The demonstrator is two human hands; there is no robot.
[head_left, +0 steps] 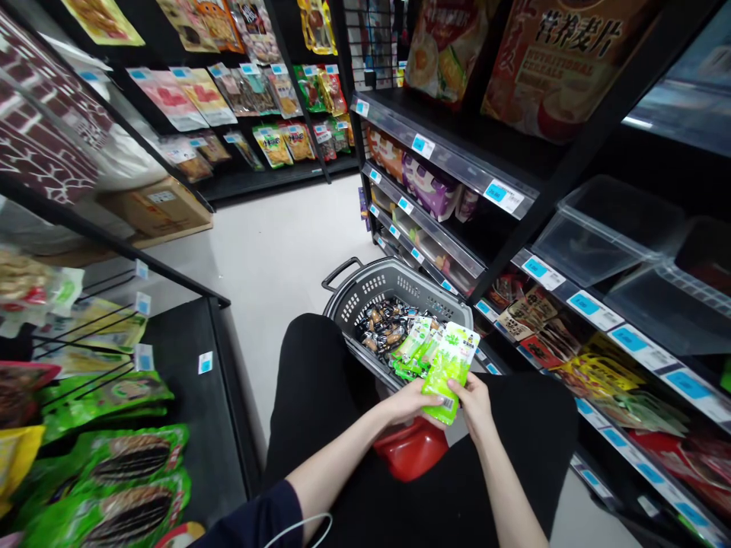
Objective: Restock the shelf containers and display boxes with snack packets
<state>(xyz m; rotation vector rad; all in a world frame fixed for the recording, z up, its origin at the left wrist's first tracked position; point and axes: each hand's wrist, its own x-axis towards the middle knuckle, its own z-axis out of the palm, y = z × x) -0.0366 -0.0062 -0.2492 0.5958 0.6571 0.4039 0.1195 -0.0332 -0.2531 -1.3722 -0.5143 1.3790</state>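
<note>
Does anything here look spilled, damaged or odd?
Nothing looks spilled: the small packets lie inside the grey basket. Slightly odd: one label sits alone on the black shelf at left, apart from the other labels; I can't tell if it's loose.

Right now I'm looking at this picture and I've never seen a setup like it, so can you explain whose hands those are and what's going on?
There's no machine here. This single picture comes from a camera worn on a person's head, looking forward and down, so the bare hands are the wearer's own. The left hand and right hand both hold a bright green packet over a grey basket. Inside the basket lie many small dark-wrapped pieces and some smaller green packets. Packaged food fills the left shelf and right shelf, with pale floor between.
</note>
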